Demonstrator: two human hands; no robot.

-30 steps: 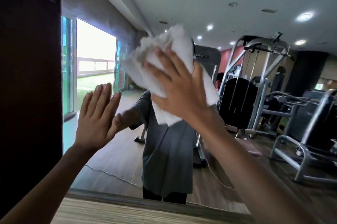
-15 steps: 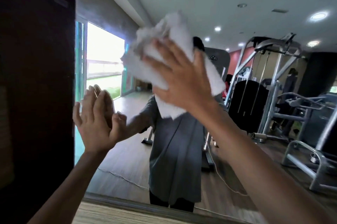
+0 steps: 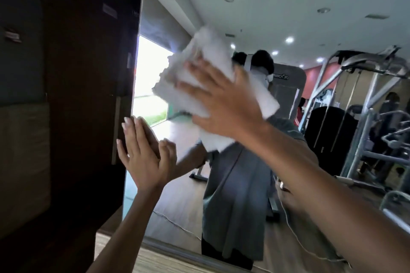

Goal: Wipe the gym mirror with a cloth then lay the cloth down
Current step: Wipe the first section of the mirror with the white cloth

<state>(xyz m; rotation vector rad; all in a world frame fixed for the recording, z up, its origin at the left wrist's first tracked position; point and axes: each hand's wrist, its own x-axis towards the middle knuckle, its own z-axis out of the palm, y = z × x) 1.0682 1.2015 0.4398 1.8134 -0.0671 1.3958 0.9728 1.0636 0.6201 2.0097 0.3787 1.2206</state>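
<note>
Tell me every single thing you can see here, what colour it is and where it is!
mirror: one, big, fills the middle and right
cloth: one, white, bunched, pressed on the mirror high up
wall panel: one, dark brown, left of the mirror
ledge: one, light wood, below the mirror
gym machines: several, grey and black, reflected on the right
ceiling lights: several, white, reflected at the top
doorway: one, bright, reflected near the mirror's left edge
reflected person: one, grey shirt, middle of the mirror
left hand: one, fingers straight, against the mirror low on the left
right hand: one, fingers spread, presses the cloth
</note>
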